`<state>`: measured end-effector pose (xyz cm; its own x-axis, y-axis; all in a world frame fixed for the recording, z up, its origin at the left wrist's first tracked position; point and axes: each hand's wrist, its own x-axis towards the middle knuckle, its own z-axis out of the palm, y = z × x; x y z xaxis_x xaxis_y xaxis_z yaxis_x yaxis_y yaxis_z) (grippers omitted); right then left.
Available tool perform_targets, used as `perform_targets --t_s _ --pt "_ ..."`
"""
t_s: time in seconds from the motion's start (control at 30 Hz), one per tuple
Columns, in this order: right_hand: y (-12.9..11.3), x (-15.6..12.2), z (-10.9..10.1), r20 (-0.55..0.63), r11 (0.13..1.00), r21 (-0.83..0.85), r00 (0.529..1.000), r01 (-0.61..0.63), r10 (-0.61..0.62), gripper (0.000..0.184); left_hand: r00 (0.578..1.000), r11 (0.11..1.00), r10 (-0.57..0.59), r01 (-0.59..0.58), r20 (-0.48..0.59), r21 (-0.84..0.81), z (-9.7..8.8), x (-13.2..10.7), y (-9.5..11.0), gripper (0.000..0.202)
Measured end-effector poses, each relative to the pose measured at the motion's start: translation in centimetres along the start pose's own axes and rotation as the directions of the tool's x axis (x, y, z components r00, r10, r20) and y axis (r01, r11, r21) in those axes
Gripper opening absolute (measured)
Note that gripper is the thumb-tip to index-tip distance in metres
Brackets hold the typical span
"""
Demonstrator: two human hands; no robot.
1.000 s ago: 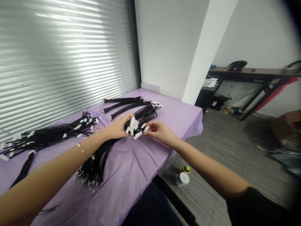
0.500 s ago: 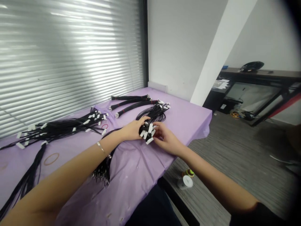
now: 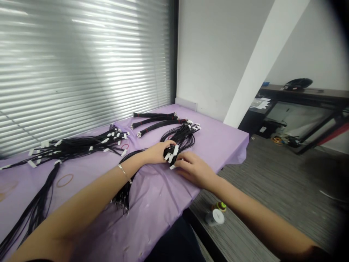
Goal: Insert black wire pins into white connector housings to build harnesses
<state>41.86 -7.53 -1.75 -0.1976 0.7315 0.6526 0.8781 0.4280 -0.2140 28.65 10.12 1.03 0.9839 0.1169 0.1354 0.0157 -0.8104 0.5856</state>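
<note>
My left hand (image 3: 157,152) is wrapped round a bundle of black cables (image 3: 124,196) near its end, where white connectors (image 3: 171,156) stick out. The bundle's other end trails under my left forearm, with bare tips showing. My right hand (image 3: 194,168) has its fingers closed against the lower connectors of that same bundle; what exactly lies between the fingertips is partly hidden. Just beyond both hands a looped bundle of black cables (image 3: 180,135) with white connectors lies on the purple-covered table (image 3: 218,138).
Three tied cable bundles (image 3: 158,124) lie further back. A spread pile of cables (image 3: 79,147) with white connectors is at the left, beside a tan rubber band (image 3: 64,181) and a red one (image 3: 125,146). Below the table's right edge stands a white-lidded container (image 3: 216,217).
My right hand's fingers have closed in on the lower connectors of the bundle. My left hand keeps its grip. The whole view has shifted slightly.
</note>
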Motion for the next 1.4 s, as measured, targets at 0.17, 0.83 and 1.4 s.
perform_targets --t_s 0.17,0.83,1.4 --pt "0.3 1.1 0.8 -0.138 0.995 -0.025 0.987 -0.091 0.087 0.016 0.999 0.999 0.039 -0.040 -0.020 -0.033 -0.2 -0.2 -0.6 0.051" --pt "1.8 -1.4 -0.4 -0.027 1.000 -0.004 0.999 0.027 -0.027 0.018 0.993 0.990 0.097 -0.090 0.063 -0.106 -0.2 -1.5 -0.8 0.055" --pt "0.3 -0.8 -1.1 0.061 0.985 -0.072 0.986 0.158 -0.154 0.025 0.999 0.948 -0.020 0.005 -0.045 -0.318 -1.6 -1.8 -1.2 0.038"
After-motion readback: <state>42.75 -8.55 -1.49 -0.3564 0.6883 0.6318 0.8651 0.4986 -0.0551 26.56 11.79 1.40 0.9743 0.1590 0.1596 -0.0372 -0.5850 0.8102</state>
